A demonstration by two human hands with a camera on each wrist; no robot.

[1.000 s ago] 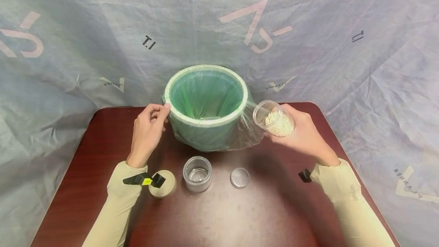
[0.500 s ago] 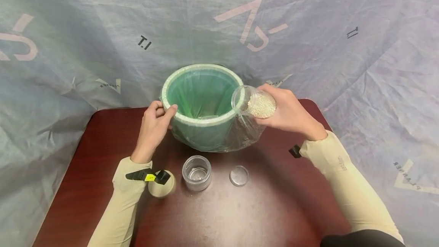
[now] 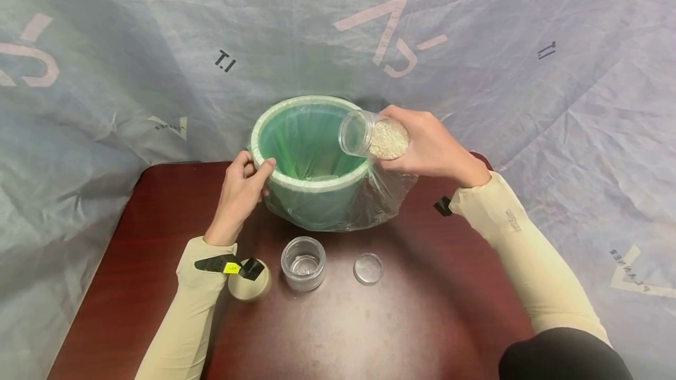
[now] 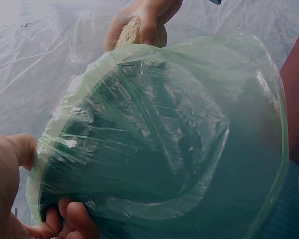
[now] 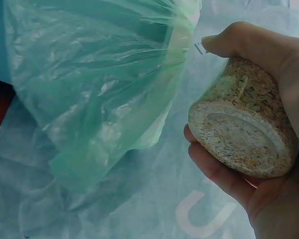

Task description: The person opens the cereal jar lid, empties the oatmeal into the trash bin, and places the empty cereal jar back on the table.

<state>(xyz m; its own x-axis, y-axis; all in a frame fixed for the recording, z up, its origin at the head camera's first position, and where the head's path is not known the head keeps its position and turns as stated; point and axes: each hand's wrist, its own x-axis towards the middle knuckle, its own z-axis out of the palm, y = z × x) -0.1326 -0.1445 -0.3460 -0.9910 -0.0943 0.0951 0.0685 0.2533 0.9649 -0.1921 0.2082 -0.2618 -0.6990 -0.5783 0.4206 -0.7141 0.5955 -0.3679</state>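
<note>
My right hand (image 3: 435, 145) grips a clear jar (image 5: 241, 119) partly filled with pale flakes that look like oats. The jar lies tipped on its side, its open mouth (image 3: 355, 133) facing left over the right part of the bin's opening. The flakes sit toward the jar's base. My left hand (image 3: 237, 201) holds the left rim of a green trash bin (image 3: 311, 207), thumb on top and fingers curled below. A thin translucent bag (image 4: 189, 119) lines the bin and folds out over its rim, bunching loosely at the right.
On the reddish-brown table (image 3: 338, 333) in front of the bin stands a second clear jar (image 3: 303, 265), uncapped. A small clear disc (image 3: 368, 269) lies to its right. A cream round lid (image 3: 248, 289) lies to its left, partly behind the wrist strap. Grey cloth (image 3: 296, 28) hangs behind.
My right hand has brought the jar left and up from beside the bin to over its rim, tilting it further. My left hand has moved slightly right and taken hold of the rim.
</note>
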